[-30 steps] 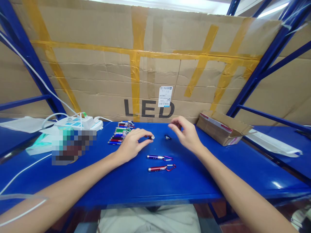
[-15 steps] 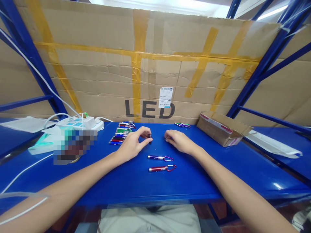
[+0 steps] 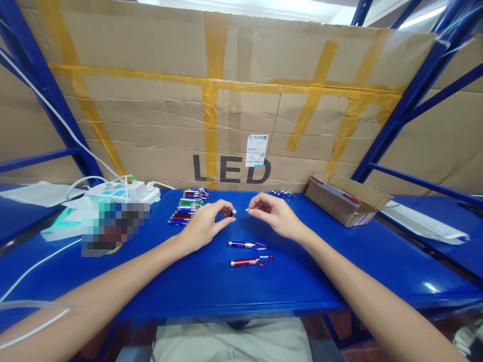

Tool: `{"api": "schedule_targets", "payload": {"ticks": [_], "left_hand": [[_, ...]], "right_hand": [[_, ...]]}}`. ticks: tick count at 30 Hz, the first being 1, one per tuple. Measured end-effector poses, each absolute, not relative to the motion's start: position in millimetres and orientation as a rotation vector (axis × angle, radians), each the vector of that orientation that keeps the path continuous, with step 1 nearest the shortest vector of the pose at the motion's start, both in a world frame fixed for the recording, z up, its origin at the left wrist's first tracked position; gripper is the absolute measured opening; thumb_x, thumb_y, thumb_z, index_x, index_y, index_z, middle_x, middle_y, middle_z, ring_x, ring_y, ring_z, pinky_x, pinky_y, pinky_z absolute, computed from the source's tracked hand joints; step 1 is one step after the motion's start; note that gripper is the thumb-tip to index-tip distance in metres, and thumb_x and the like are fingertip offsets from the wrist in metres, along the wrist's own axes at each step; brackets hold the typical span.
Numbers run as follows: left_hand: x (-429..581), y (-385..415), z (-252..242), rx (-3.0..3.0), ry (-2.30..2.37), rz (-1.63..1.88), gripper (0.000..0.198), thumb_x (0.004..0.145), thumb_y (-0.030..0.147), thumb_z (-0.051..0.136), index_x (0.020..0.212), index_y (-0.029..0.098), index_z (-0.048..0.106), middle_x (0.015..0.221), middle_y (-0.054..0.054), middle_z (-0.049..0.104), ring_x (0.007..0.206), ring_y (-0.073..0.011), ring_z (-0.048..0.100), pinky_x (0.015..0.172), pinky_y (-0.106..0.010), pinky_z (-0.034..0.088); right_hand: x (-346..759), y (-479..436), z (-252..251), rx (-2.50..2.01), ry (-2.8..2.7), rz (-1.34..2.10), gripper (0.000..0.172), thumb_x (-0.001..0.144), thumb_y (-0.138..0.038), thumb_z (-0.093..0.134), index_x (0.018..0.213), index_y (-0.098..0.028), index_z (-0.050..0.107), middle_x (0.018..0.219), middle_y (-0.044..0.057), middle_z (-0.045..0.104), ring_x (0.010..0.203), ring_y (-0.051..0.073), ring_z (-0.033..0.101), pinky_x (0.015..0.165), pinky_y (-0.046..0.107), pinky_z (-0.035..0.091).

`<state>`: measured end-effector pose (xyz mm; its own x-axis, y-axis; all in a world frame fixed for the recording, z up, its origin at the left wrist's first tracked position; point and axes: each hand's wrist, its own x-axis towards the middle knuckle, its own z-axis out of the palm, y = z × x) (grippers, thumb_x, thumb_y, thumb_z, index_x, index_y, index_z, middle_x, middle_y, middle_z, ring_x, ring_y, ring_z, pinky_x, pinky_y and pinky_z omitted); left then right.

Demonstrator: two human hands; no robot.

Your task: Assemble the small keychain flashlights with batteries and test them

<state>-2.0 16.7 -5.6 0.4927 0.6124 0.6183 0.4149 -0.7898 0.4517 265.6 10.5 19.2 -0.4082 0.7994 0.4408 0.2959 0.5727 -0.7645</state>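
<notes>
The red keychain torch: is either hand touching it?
No, the red torch lies on the table, apart from left hand and right hand.

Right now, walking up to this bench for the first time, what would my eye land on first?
Probably the big black LED lettering on the taped cardboard wall behind the blue table. Then, mid-table, the left hand pinching a small dark cylinder opposite the right hand, which pinches a tiny silvery piece. A row of coloured mini flashlights lies just left of them.
</notes>
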Motion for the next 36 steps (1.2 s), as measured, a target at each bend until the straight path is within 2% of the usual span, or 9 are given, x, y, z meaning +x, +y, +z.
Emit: {"api": "schedule_targets", "payload": {"ticks": [8, 17, 21, 29, 32, 36], "left_hand": [[-0.5, 14.7, -2.4, 2.655, 0.768, 1.171, 0.023, 0.110, 0.034, 0.063, 0.123, 0.021, 0.076, 0.112, -0.008, 0.078, 0.102, -0.0227, 0.074, 0.094, -0.036, 0.057], [-0.5, 15.1, -7.5, 2.707, 0.786, 1.181, 0.028, 0.111, 0.037, 0.061, 0.129, 0.020, 0.073, 0.113, -0.010, 0.077, 0.103, -0.0239, 0.074, 0.095, -0.038, 0.058], [0.4, 12.9, -6.5, 2.704, 0.758, 1.208, 0.025, 0.112, 0.036, 0.059, 0.125, 0.021, 0.074, 0.114, -0.010, 0.076, 0.105, -0.0237, 0.074, 0.096, -0.038, 0.058], [-1.2, 12.1, -6.7, 2.783, 0.791, 1.202, 0.023, 0.112, 0.034, 0.057, 0.124, 0.021, 0.073, 0.114, -0.010, 0.074, 0.106, -0.0245, 0.072, 0.097, -0.041, 0.057], [-2.7, 11.7, -6.9, 2.860, 0.790, 1.183, 0.024, 0.113, 0.033, 0.056, 0.124, 0.019, 0.072, 0.115, -0.011, 0.074, 0.105, -0.0251, 0.070, 0.095, -0.041, 0.057], [-3.6, 10.5, -4.8, 2.913, 0.770, 1.208, 0.025, 0.114, 0.032, 0.053, 0.125, 0.019, 0.071, 0.116, -0.012, 0.073, 0.105, -0.0251, 0.070, 0.095, -0.041, 0.057]], "right_hand": [[256.4, 1.9, 17.4, -0.829, -2.049, 0.634, 0.015, 0.102, -0.037, 0.069, 0.100, -0.022, 0.070, 0.098, 0.003, 0.075, 0.090, 0.020, 0.068, 0.086, 0.034, 0.053], [254.6, 2.7, 13.4, -0.863, -2.069, 0.560, 0.015, 0.104, -0.036, 0.065, 0.102, -0.022, 0.068, 0.095, 0.003, 0.073, 0.087, 0.020, 0.065, 0.081, 0.032, 0.051], [255.1, 2.3, 13.6, -0.865, -2.086, 0.542, 0.015, 0.106, -0.036, 0.064, 0.101, -0.022, 0.067, 0.095, 0.003, 0.072, 0.088, 0.019, 0.065, 0.082, 0.032, 0.051], [258.2, -1.2, 15.4, -0.824, -2.258, 0.299, 0.016, 0.110, -0.034, 0.058, 0.102, -0.023, 0.066, 0.100, 0.006, 0.072, 0.089, 0.020, 0.065, 0.083, 0.033, 0.051], [256.9, -1.8, 14.8, -0.824, -2.268, 0.316, 0.016, 0.110, -0.034, 0.059, 0.101, -0.023, 0.067, 0.099, 0.005, 0.071, 0.088, 0.020, 0.064, 0.083, 0.033, 0.050], [253.2, -2.6, 14.5, -0.861, -2.160, 0.507, 0.019, 0.106, -0.037, 0.063, 0.096, -0.022, 0.069, 0.095, 0.004, 0.072, 0.086, 0.020, 0.065, 0.081, 0.033, 0.051]]}}
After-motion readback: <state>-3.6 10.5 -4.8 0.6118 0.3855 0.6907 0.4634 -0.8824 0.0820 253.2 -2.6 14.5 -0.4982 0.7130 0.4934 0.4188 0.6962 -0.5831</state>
